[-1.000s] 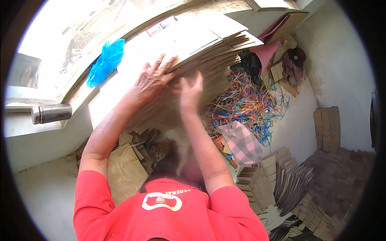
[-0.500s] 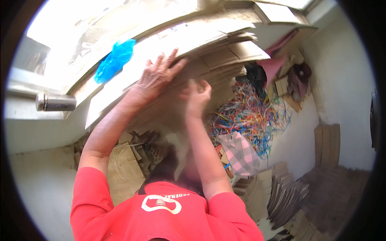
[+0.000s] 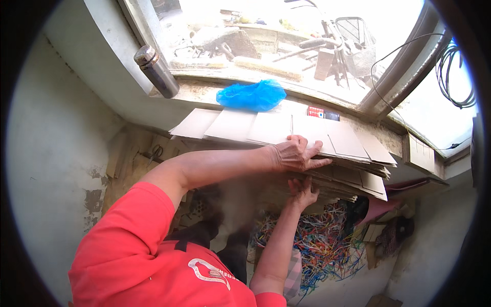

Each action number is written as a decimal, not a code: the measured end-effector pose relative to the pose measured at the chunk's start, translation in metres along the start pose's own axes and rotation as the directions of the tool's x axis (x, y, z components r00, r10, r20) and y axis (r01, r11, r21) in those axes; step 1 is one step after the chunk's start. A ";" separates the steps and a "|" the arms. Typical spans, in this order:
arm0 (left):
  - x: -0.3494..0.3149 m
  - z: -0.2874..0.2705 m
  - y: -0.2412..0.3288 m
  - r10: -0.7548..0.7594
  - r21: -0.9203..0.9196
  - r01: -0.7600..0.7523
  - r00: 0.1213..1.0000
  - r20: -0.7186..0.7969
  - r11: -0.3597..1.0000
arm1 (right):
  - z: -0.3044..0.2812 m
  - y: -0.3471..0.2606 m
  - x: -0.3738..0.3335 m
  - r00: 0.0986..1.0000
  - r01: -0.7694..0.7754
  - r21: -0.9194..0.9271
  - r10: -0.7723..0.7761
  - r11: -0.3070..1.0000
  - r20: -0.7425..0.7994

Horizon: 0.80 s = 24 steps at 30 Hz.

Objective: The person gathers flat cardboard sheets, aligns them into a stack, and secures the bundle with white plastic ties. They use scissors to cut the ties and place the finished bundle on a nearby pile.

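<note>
A red shirt (image 3: 163, 256), cut off below, bore a pale emblem and lettering partly lost in folds. The left hand (image 3: 298, 155) lay on the front edge of a cardboard stack (image 3: 271, 127), its fingers (image 3: 319, 163) spread a little; whether they pinched any sheets could not be told. Just below, the right hand (image 3: 303, 194) touched the front of the lower sheets, fingers raised and slightly apart; their tips were hard to make out, and so was any grip.

The stack ran along the front edge of the sill (image 3: 199, 89), overhanging it toward the person, its underside hidden. At its back edge sat a crumpled blue bag (image 3: 251, 95); to the right, a red-and-white packet (image 3: 315, 112) carried print too small to read. A metal flask (image 3: 157, 72) stood tilted near the sill's left end.

On the floor, coloured strips (image 3: 327, 240) were partly covered by the right arm and the stack. Beyond the window, glare washed out a bicycle (image 3: 337, 46).
</note>
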<state>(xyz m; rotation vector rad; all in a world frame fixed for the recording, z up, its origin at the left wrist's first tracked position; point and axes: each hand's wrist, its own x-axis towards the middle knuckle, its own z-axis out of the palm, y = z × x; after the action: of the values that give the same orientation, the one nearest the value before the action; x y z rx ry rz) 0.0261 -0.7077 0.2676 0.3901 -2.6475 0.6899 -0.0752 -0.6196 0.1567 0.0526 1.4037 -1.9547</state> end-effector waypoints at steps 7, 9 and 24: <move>0.011 0.016 0.039 0.007 0.057 0.000 0.993 -0.114 0.998 | 0.005 0.014 0.016 0.849 0.526 -0.387 -0.488 0.757 0.201; 0.013 0.027 0.048 0.025 0.092 -0.015 0.994 -0.109 0.996 | 0.005 0.022 0.023 0.774 0.631 -0.375 -0.578 0.679 0.257; 0.006 0.035 0.011 -0.075 -0.362 0.187 0.950 0.302 0.913 | -0.025 0.021 0.028 0.948 0.168 0.000 -0.161 0.986 0.274</move>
<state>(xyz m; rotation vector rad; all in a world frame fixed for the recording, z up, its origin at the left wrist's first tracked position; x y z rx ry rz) 0.0073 -0.7175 0.2377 0.5817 -2.8989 0.0582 -0.0928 -0.6163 0.1177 -0.3445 1.2804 -1.9897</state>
